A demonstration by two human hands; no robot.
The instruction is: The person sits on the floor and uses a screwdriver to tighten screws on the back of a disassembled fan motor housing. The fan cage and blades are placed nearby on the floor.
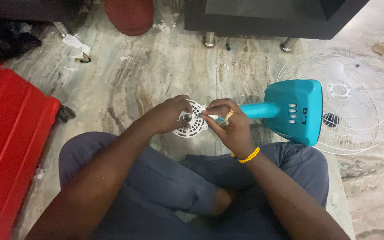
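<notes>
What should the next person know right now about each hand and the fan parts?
Left hand: fingers around the white round slotted fan part, holding it above the marble floor.
Right hand: pinches a small white piece against that part's centre; its exact kind is unclear.
Teal fan body lies on its side by the right hand, white wire guard behind it.
Done: slotted part is off the fan.
Left: it is not yet mounted anywhere.

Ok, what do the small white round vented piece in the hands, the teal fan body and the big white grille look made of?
The small white round vented piece, held by the left hand and right hand, looks like moulded plastic: slotted, matte. The teal fan body seems to be glossy plastic, with smooth rounded edges and a sheen. The big white grille looks like thin coated wire, though plastic cannot be ruled out.
</notes>
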